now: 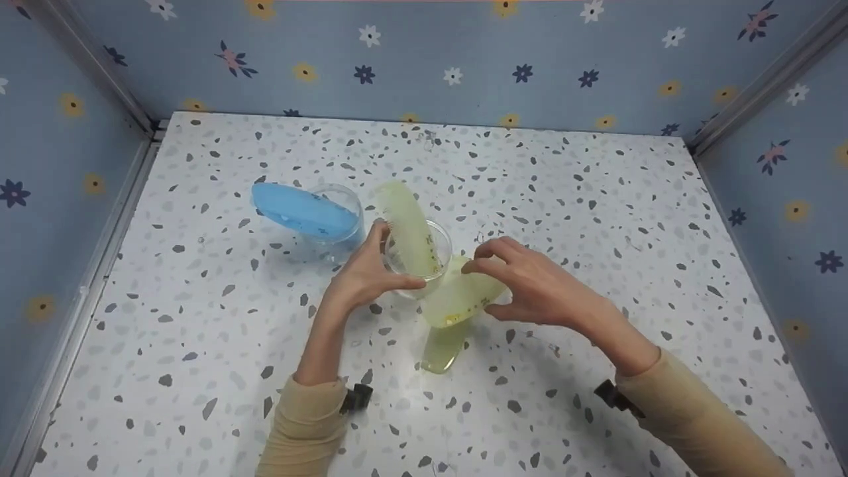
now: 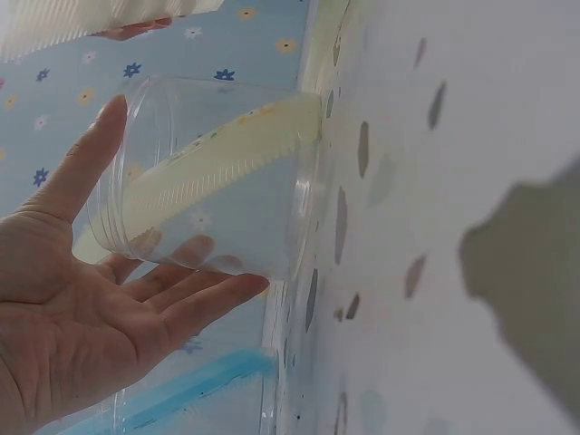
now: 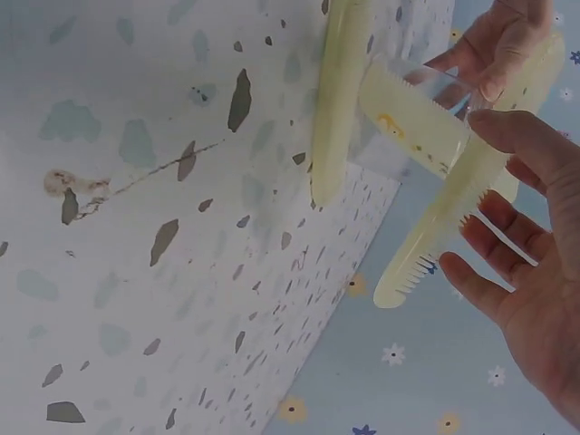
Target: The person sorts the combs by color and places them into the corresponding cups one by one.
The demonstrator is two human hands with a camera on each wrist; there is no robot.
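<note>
My left hand (image 1: pixel 361 278) grips a clear plastic cup (image 2: pixel 245 249) around its side, thumb near the rim and fingers along the wall. The cup stands upright on the table with a pale yellow comb (image 1: pixel 412 228) leaning inside it, one end sticking out past the rim. Just right of the cup, my right hand (image 1: pixel 543 285) holds a second yellow comb (image 3: pixel 439 222) between thumb and fingers, raised over the table. Under it lies a third yellow comb (image 1: pixel 442 351), partly hidden by the held one in the head view.
To the left of my left hand stands another clear cup (image 1: pixel 350 193) with a blue comb (image 1: pixel 301 209) slanting out of it. The speckled white table (image 1: pixel 232 371) is bordered by flowered blue panels (image 1: pixel 437 46) at the back and both sides.
</note>
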